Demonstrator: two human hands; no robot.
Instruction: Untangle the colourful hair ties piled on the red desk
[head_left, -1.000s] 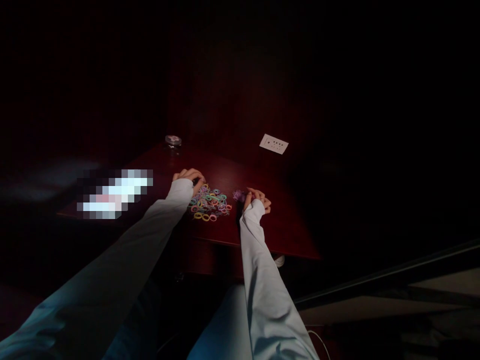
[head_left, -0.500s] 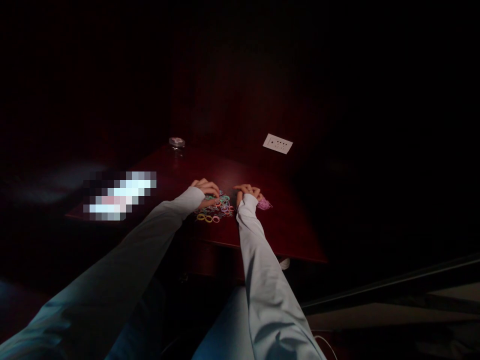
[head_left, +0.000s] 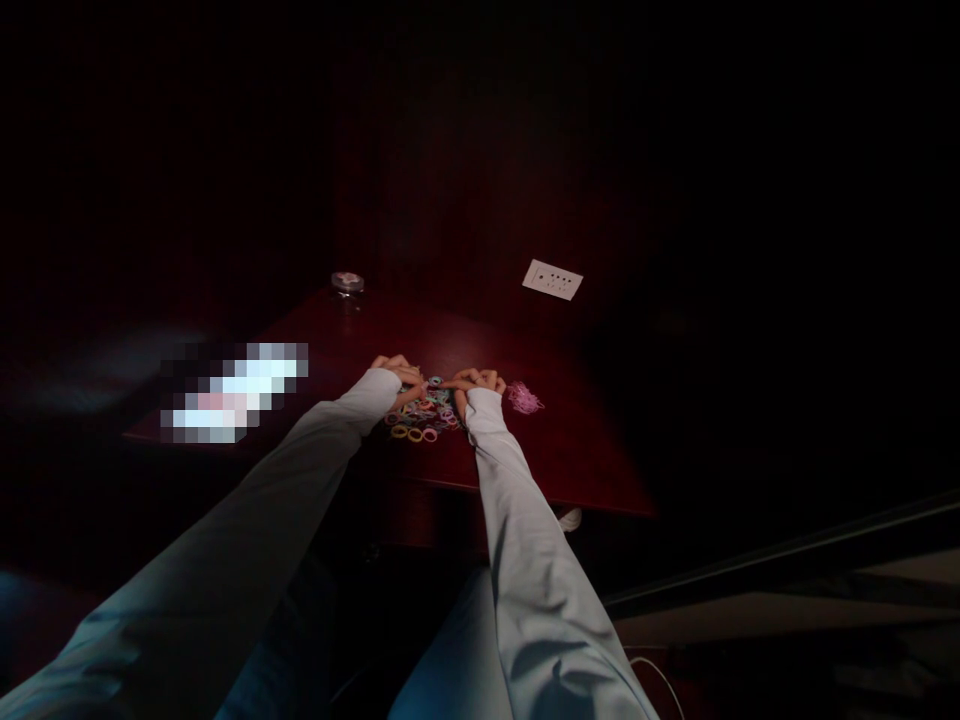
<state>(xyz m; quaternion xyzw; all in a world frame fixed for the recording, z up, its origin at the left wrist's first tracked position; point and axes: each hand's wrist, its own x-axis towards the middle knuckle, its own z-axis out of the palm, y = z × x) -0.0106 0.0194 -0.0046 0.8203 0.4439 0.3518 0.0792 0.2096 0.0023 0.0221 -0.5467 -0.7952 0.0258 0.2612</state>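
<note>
A pile of small colourful hair ties (head_left: pixel 427 412) lies on the dark red table, with a few yellow and pink ones along its near edge. At the pile's left side, my left hand (head_left: pixel 399 372) has its fingers bent and pressed together; whatever is between the fingertips is too small to make out. My right hand (head_left: pixel 480 384) is over the pile's right side. Its index finger stretches left towards my left fingertips, while the other fingers curl. Just right of that hand sits a pink stringy bundle (head_left: pixel 525 398), apart from it.
Towards the back left of the table (head_left: pixel 585 460) stands a clear lidded jar (head_left: pixel 347 284). A bright pixelated patch (head_left: pixel 236 392) covers something on the left. A white socket plate (head_left: pixel 553 280) is on the wall behind. Surroundings are very dark.
My right hand has moved left, over the pile and away from the pink bundle, which now shows fully. My left hand has shifted slightly left, and its fingers have drawn together.
</note>
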